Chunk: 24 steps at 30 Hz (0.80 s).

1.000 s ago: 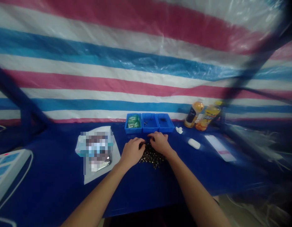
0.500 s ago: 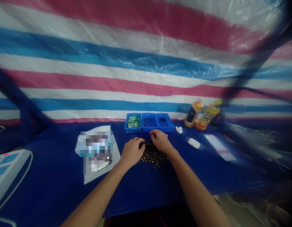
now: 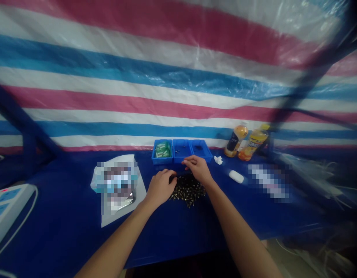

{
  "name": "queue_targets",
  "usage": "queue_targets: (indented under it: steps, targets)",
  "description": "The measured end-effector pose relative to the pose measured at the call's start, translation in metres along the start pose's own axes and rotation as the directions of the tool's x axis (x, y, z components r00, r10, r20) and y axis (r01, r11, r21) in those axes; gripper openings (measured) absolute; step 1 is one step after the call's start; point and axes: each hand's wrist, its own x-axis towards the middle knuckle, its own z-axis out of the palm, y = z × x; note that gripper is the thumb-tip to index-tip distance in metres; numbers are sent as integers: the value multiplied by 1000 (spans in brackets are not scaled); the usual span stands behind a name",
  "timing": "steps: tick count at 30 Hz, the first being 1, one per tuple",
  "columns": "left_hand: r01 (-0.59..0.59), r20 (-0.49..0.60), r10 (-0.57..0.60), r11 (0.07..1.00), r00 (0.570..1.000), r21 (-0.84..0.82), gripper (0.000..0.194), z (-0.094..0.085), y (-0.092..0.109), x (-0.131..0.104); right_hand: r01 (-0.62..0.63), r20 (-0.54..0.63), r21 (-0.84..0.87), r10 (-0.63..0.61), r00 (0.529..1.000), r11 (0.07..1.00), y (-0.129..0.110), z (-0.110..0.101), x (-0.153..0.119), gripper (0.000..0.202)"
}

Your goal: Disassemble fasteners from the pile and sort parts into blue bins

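Observation:
A heap of small dark and brassy metal pieces, like screws, lies on the blue table in front of me. At its left edge my left hand is curled, thumb and forefinger close together; whatever is in them is too small to make out. My right hand is over the heap's far right side, its fingers closed in a pinch near the middle tray, and I cannot see what they hold. Behind the hands stand three blue trays: the left tray holds green packets, the middle tray a few small pieces, the right tray dark bits.
To the left lie a partly blurred plastic packet and a white power strip. On the right are crumpled tissue, a white case, two drink bottles and a blurred flat object. A striped sheet hangs behind.
My right hand has shifted slightly up, its fingers a little more stretched toward the middle tray. My left hand stays almost where it was at the heap.

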Motion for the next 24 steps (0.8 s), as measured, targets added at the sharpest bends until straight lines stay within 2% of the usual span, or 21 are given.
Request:
queue_targets:
  steps: [2,5,7,9,11,13,17,20,24]
  targets:
    - [0,0,0,1000,1000,-4,19,0,-1,0,-15,-9,5,15,1000,1000,-1,-2,1,26]
    - [3,7,-3,1000,1000,-9,20,0,-1,0,-13,-50,-112,7,999,994,1,-4,1,41]
    - [3,12,-3,1000,1000,-16,20,-1,0,0,-20,-77,-146,9,997,989,2,-4,2,44]
    - [1,15,0,1000,1000,-20,21,-2,0,0,-25,-86,-72,19,996,997,2,-3,2,37]
    - [1,16,-1,1000,1000,-19,20,-3,1,1,-28,-87,22,30,996,999,2,-3,3,46]
    - [6,16,-5,1000,1000,-15,20,-3,1,1,-28,-92,9,28,995,1000,2,-3,4,54]
    - [5,3,-5,1000,1000,-16,20,-2,1,0,29,-39,-287,-42,998,957,5,-5,2,31]
    - [4,-3,-4,1000,1000,-25,19,0,-1,0,108,89,-522,-72,993,846,6,-5,-2,20]
    - [-1,-14,0,999,1000,-51,19,1,-3,1,164,219,-713,-5,976,681,2,-1,-9,22]
